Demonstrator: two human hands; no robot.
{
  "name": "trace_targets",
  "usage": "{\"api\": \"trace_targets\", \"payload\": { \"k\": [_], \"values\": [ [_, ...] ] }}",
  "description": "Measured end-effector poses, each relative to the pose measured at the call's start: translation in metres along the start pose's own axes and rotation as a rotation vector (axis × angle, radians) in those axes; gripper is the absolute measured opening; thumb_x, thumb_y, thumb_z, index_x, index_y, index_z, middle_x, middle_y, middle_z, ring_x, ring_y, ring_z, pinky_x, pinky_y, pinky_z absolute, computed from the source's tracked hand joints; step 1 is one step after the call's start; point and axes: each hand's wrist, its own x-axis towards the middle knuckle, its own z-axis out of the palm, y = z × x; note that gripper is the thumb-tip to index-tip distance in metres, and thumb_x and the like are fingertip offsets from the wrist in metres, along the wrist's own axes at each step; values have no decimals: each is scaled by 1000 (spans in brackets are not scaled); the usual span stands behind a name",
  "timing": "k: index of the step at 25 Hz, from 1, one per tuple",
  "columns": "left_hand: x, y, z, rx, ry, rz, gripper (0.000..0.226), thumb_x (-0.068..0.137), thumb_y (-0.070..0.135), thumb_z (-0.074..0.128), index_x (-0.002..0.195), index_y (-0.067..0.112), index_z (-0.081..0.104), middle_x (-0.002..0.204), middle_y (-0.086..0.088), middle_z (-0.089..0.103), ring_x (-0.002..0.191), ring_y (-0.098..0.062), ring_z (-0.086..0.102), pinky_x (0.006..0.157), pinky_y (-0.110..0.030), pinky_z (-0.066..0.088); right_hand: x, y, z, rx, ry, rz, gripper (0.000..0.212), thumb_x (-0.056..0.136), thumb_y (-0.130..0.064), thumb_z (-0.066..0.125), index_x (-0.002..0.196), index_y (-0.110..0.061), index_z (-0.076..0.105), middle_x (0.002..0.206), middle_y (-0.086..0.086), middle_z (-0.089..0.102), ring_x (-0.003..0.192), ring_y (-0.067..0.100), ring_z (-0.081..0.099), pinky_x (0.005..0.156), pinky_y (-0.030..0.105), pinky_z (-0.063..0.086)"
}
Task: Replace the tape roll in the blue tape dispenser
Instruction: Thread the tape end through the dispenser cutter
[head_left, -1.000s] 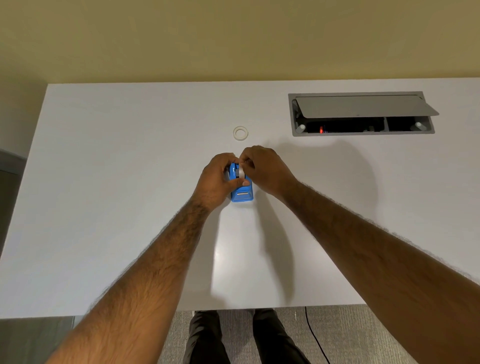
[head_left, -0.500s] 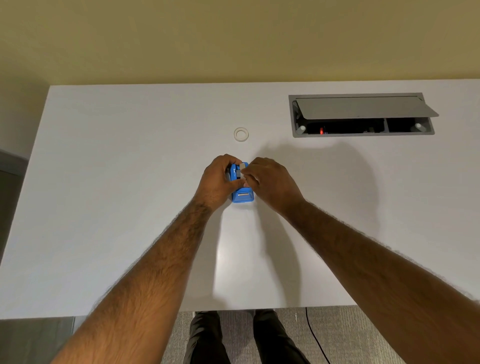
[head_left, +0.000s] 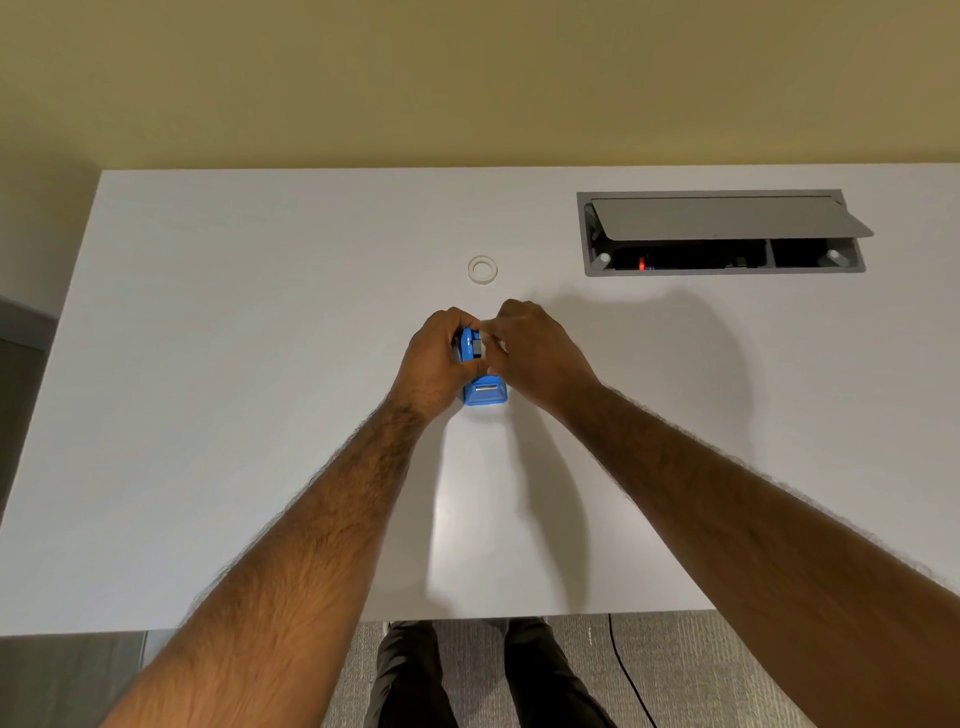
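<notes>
The blue tape dispenser (head_left: 484, 393) stands on the white table (head_left: 260, 364) between my two hands, its cutter end toward me. My left hand (head_left: 439, 361) grips its left side, fingers curled round the body. My right hand (head_left: 535, 353) is at the dispenser's top right, fingertips pinching something small and pale at the roll slot; what it pinches is mostly hidden. A clear tape roll (head_left: 482, 269) lies flat on the table a short way beyond the hands.
An open grey cable box (head_left: 722, 231) with a raised flap is set into the table at the back right. The near table edge runs just above my legs, with a black cable on the floor.
My right hand's fingers have shifted up and back at the dispenser's top. The left hand keeps its grip and the dispenser stays in place.
</notes>
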Motion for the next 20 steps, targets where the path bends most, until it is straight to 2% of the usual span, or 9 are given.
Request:
{"api": "trace_targets", "payload": {
  "k": [2,5,9,14,17,20],
  "values": [
    [-1,1,0,-8,5,0,38,74,17,82,105,16,60,102,-2,64,91,-16,59,80,-22,48,-3,2,0,18,-12,27,24,98,-22,47,100,-7,66,86,9,61,79,19,56,72,23,40],
    [-1,1,0,15,5,1,38,74,17,82,105,15,60,101,-1,63,88,-13,57,75,-11,41,4,-3,4,69,-6,140,27,98,-23,44,89,-6,63,78,7,57,69,16,51,69,28,46],
    [0,-2,1,45,-4,-7,39,73,20,83,104,18,60,100,1,62,83,-5,54,71,-6,37,13,-10,3,146,4,232,24,95,-21,47,87,-5,64,81,9,68,70,20,61,70,31,53],
    [2,-2,3,65,-12,-6,42,73,23,84,107,16,60,100,1,61,83,-9,53,73,-7,36,18,-8,1,231,20,294,19,91,-17,51,86,-6,66,82,8,70,74,21,64,74,38,56],
    [3,-3,3,73,-12,-5,44,72,25,84,108,16,60,101,2,61,85,-11,53,73,-9,37,21,-8,0,246,6,307,19,92,-20,53,89,-6,66,84,8,70,76,19,64,76,34,56],
    [4,-8,5,76,-13,1,44,72,28,85,107,20,59,100,4,61,83,-6,53,74,-10,38,18,-8,-2,236,-17,282,20,93,-20,53,92,-6,67,87,8,70,77,19,64,75,30,54]
  ]
}}
